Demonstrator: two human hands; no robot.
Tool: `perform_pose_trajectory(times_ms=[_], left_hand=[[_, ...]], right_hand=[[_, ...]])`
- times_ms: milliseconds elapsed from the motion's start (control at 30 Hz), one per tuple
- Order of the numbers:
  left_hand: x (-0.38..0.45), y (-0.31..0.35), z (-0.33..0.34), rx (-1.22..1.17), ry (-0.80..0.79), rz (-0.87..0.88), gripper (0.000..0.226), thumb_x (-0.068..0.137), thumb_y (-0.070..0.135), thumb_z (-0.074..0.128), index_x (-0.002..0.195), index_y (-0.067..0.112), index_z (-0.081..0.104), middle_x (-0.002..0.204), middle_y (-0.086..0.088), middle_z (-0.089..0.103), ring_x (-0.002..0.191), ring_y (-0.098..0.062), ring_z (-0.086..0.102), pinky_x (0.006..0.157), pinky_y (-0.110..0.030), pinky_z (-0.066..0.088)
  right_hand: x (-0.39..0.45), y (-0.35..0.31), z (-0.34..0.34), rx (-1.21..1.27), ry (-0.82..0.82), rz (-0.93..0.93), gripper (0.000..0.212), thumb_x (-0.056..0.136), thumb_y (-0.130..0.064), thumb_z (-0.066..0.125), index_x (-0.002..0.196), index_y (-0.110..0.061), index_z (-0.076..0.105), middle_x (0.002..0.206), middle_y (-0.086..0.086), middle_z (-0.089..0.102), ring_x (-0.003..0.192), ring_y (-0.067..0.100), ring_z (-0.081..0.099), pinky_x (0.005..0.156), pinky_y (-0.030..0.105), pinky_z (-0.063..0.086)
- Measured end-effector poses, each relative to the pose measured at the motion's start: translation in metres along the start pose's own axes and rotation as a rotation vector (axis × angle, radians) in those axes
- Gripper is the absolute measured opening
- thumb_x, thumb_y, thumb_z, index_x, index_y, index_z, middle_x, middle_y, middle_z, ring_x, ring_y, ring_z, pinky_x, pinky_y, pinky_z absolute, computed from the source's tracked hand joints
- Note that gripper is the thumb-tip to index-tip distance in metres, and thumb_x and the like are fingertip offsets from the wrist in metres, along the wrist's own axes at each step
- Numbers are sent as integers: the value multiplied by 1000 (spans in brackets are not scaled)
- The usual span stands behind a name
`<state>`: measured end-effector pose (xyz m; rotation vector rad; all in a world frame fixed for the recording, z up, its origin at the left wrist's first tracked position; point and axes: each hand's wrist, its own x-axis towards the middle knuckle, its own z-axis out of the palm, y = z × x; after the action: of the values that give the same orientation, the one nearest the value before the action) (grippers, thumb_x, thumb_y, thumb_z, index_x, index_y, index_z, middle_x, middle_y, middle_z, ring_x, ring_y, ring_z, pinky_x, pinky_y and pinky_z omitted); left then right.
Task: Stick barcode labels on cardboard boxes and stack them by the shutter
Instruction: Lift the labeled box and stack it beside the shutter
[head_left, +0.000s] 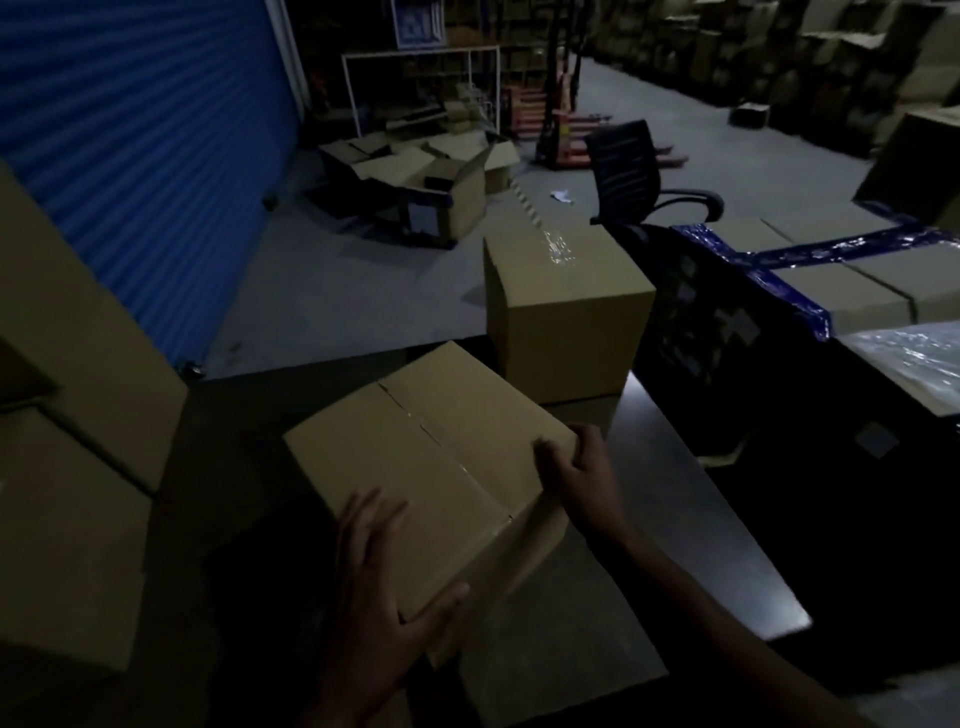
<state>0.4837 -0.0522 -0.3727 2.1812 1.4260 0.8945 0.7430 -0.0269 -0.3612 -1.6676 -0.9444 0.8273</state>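
Both hands hold a sealed cardboard box (431, 467) that sits tilted at the near edge of the dark counter (675, 499). The left hand (379, 587) lies on the box's near corner, fingers spread flat on top and thumb hooked along the front side, so its grip clamps that corner. The right hand (582, 473) wraps the box's right edge, fingers curled over the top, its grip also closed on the box. No barcode label shows on the box's visible faces. A second taped box (566, 312) stands just behind it. Stacked boxes (78, 415) rise at the left, near the blue shutter (135, 156). An office chair (628, 171) stands on the floor beyond.
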Motion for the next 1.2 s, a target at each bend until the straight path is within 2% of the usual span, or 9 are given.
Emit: perform_pose_trajectory(times_ms=[133,233,333,500,567,667,833,967,1200], left_hand=[[41,-36,-18,-183,98,-317,119,51,71,78,150,26,31,161,3,19,146,-23,26,114,-52,31],[80,-61,-28,-425,43,-429,123,48,48,87,153,36,23,155,-1,34,138,-23,38,110,-49,38],[120,-79,-35,-476,8,-424,118,56,35,90,153,34,24,150,0,39,135,-22,41,107,-46,41],[196,-101,-29,-477,73,-424,108,66,25,91,154,25,29,151,-6,41,135,-25,41,106,-46,41],[224,-106,-21,-486,101,-441,106,67,20,91,154,21,29,151,-10,41,136,-27,40,107,-43,39],[259,-105,-12,-518,102,-470,108,72,13,88,157,20,22,156,-11,34,141,-29,34,112,-45,34],[312,-104,-4,-484,36,-505,116,72,8,87,159,17,11,162,-9,23,146,-27,27,118,-43,26],[332,-106,5,-448,-3,-487,115,73,11,87,159,17,11,162,-8,22,146,-27,25,118,-42,26],[344,-114,14,-442,-65,-455,111,77,15,85,159,21,12,160,-9,24,144,-28,29,115,-41,31]], right_hand=[[13,-10,23,-92,-20,-28,33,92,-46,58,121,-33,49,106,-18,59,90,1,60,67,20,49],[24,-15,43,-272,11,-137,44,93,-53,51,133,-34,49,109,-22,56,100,7,54,80,29,49],[46,-28,64,-316,24,-152,44,95,-49,50,135,-31,50,115,-18,57,105,10,49,90,33,41],[101,-55,97,-293,71,-138,38,93,-38,59,126,-21,54,116,-6,61,105,14,56,95,45,50],[122,-62,110,-347,88,-138,38,89,-39,61,122,-22,52,118,-2,60,107,17,56,93,44,52],[146,-66,124,-510,62,-187,45,89,-34,63,128,-18,46,132,5,48,118,20,47,98,32,45],[166,-77,132,-738,99,-278,48,89,-29,63,130,-13,43,141,12,35,128,29,33,101,37,40],[180,-83,131,-894,115,-373,42,91,-25,59,129,-8,48,138,15,41,128,31,29,106,37,33],[189,-87,127,-908,101,-364,40,92,-29,59,126,-9,50,137,12,43,130,29,29,106,33,30]])
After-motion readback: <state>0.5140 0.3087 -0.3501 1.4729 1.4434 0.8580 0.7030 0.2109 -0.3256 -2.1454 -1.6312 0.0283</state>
